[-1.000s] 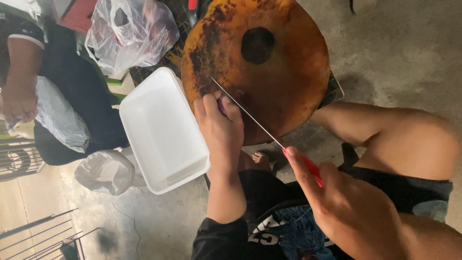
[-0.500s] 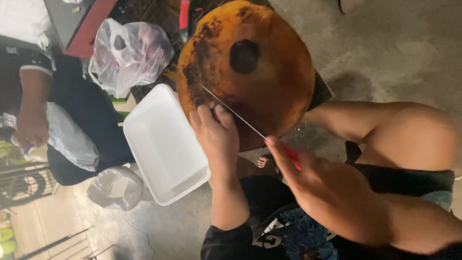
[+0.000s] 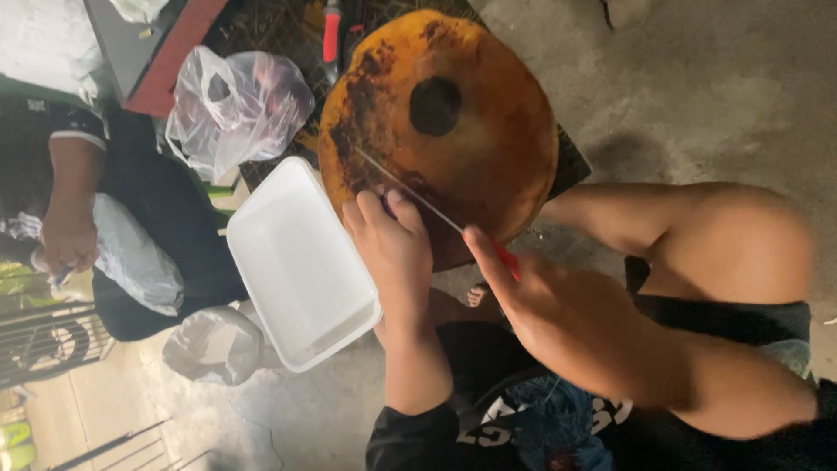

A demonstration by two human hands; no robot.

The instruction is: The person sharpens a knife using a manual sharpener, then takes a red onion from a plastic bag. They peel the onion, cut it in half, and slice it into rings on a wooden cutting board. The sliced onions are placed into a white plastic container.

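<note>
The round wooden chopping block (image 3: 440, 131), orange-brown with dark stains and a hole near its far side, stands on the concrete floor (image 3: 697, 87) in front of the person. Compared with a second ago the block appears higher and more to the centre of the view, so the head has moved; the hands keep the same place on the near edge of the block, and the cutting work looks not interrupted.

The left hand (image 3: 392, 249) lies at the near edge of the block, fingers (image 3: 375, 209) curled and pressed down on something small. What is under them I cannot tell. The right hand (image 3: 558, 314) is closed around the red handle of a thin knife (image 3: 418, 196); the blade lies across the near part of the block, just beside the left fingertips.

Left of the block, touching its edge, is an empty white foam tray (image 3: 301, 266). Beyond the tray, a clear plastic bag (image 3: 235, 109) lies left of the block. Further left another person's hand (image 3: 65, 249) rests by a pale bag (image 3: 131, 253).
</note>
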